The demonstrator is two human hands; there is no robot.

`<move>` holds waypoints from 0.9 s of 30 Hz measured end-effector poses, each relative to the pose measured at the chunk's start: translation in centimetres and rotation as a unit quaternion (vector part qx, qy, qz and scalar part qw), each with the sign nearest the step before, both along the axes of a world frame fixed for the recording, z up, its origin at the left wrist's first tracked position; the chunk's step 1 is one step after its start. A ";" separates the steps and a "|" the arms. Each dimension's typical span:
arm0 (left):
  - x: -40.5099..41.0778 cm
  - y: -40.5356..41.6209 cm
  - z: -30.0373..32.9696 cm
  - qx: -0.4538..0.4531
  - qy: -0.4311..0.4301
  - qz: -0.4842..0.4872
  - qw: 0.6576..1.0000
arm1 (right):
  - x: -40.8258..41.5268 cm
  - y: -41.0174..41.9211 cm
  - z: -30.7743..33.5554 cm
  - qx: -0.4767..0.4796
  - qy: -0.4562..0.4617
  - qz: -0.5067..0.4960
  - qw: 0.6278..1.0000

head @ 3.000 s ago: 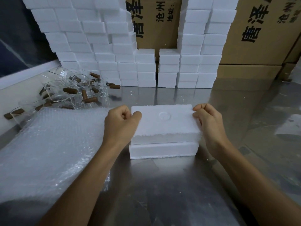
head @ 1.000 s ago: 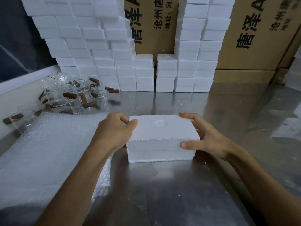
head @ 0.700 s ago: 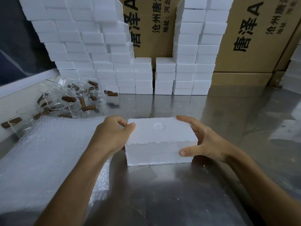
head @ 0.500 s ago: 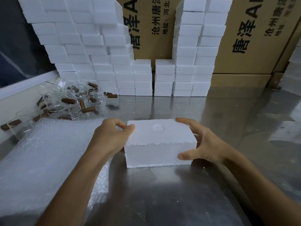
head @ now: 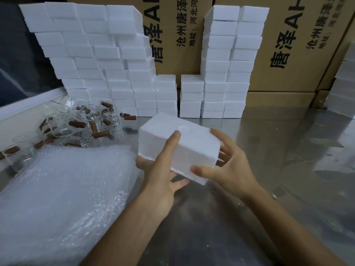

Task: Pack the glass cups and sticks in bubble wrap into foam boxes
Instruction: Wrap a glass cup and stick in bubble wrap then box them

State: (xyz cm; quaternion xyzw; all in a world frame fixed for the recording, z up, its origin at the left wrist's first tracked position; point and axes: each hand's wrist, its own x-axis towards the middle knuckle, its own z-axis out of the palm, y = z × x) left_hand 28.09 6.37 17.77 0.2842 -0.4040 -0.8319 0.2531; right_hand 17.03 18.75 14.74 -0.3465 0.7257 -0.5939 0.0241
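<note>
A closed white foam box (head: 194, 144) hangs above the steel table (head: 240, 217), turned at an angle. My left hand (head: 163, 169) holds it from below, thumb up its near side. My right hand (head: 228, 166) grips its right end, thumb on the near corner and fingers behind. A pile of glass cups (head: 63, 125) with brown sticks (head: 100, 134) lies at the left rear. A stack of bubble wrap (head: 57, 192) lies left of my arms.
Walls of stacked white foam boxes (head: 99, 60) stand along the back, with more foam boxes (head: 228, 62) to the right of a gap. Brown cardboard cartons (head: 299, 45) rise behind them. A further foam stack (head: 345, 89) shows at the right edge.
The lid went down onto the box. Both hands then took the closed box by its ends, lifted it off the table and turned it to an angle.
</note>
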 end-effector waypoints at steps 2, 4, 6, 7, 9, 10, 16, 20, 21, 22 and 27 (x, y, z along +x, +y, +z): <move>-0.1 -0.8 -0.2 -0.012 -0.024 0.042 0.999 | 1.2 -0.9 -0.6 0.043 0.047 -0.032 0.997; 0.0 -2.2 -0.4 -0.047 -0.057 0.061 0.995 | 2.0 -1.3 -1.1 0.100 0.133 -0.020 0.986; 0.1 -3.7 -0.3 -0.070 -0.080 0.054 0.993 | 2.6 -1.5 -1.4 0.156 0.244 0.007 0.957; 0.1 -4.3 -0.3 -0.070 -0.088 0.040 0.993 | 2.7 -1.5 -1.5 0.168 0.308 -0.007 0.936; -0.1 -5.1 -0.2 -0.061 -0.099 -0.006 0.993 | 2.7 -1.8 -1.3 0.139 0.434 -0.083 0.886; -0.3 -5.3 -0.2 -0.061 -0.102 -0.029 0.992 | 2.6 -1.9 -1.2 0.119 0.474 -0.114 0.865; -2.7 -5.8 -2.7 -0.178 -0.081 -0.007 0.981 | -0.6 -2.4 0.1 0.061 0.485 -0.186 0.852; -3.2 -5.6 -6.8 -0.485 -0.134 0.002 0.864 | -6.2 -4.7 4.7 0.073 0.471 -0.243 0.845; -3.3 -5.5 -7.2 -0.521 -0.134 -0.006 0.843 | -7.9 -5.7 5.9 0.076 0.475 -0.254 0.839; -3.4 -5.5 -7.4 -0.536 -0.125 -0.006 0.835 | -9.6 -6.9 7.0 0.080 0.481 -0.262 0.833; -4.0 -5.6 -7.6 -0.505 -0.114 0.005 0.855 | -17.2 -13.6 10.3 0.148 0.515 -0.279 0.797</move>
